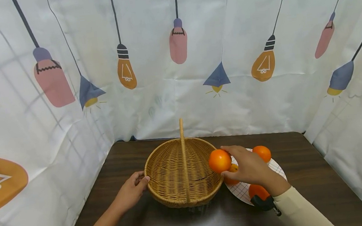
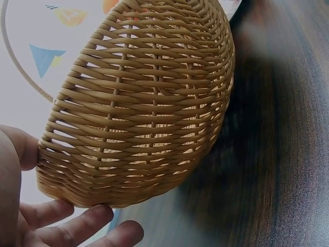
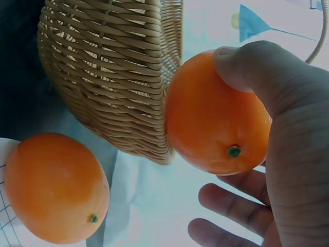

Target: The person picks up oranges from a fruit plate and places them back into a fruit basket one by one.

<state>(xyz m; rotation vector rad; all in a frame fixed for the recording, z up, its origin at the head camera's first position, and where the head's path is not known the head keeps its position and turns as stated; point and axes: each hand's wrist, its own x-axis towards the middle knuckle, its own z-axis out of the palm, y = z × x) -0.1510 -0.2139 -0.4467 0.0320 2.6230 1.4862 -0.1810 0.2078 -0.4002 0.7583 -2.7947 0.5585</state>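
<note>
A round wicker basket (image 1: pixel 167 178) with a tall arched handle (image 1: pixel 184 155) stands on the table in the head view. On its left side, my left hand (image 1: pixel 132 189) holds the rim between thumb and fingers. My right hand (image 1: pixel 253 166) grips an orange (image 1: pixel 220 161) at the basket's right rim, thumb on one side and fingers on the other. The right wrist view shows that orange (image 3: pixel 218 116) beside the wicker wall (image 3: pixel 113 77), its green stem end showing. Beneath the right hand is a white plate with a grid pattern (image 1: pixel 239 193), partly hidden by the hand and wrist.
Several oranges lie on the plate, among them one at the back (image 1: pixel 262 153) and one near the wrist (image 1: pixel 257 191). The dark wooden table (image 1: pixel 307 188) extends to both sides. A white curtain with printed lamps (image 1: pixel 179 98) hangs behind it.
</note>
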